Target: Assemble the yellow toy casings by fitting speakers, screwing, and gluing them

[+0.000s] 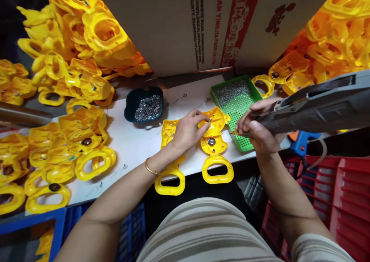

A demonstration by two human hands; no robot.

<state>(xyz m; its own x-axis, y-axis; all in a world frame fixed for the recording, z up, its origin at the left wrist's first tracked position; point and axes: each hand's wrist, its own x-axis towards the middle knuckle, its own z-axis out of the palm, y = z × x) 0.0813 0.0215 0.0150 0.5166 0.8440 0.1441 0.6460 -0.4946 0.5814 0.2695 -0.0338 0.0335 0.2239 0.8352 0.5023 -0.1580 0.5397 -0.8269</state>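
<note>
My left hand (189,131), with a bangle on its wrist, is closed in a pinch over an open yellow plastic shell (216,119). A tiny metallic piece shows at its fingertips, too small to name. Inside the shell are a round metal disc (212,141) and thin wires; a looped handle (218,170) points toward me. Partly under my left forearm lies another yellow shell (170,129). My right hand (263,133) is wrapped round the front of a grey electric screwdriver (315,108), its thin tip pointing left, just right of the nearer shell.
A dark bowl (144,104) of small metal parts and a green perforated tray (238,96) of screws stand on the white work surface (121,154). Yellow shells (86,61) pile up at both sides. A cardboard box (179,27) stands behind; red crates (341,200) are at right.
</note>
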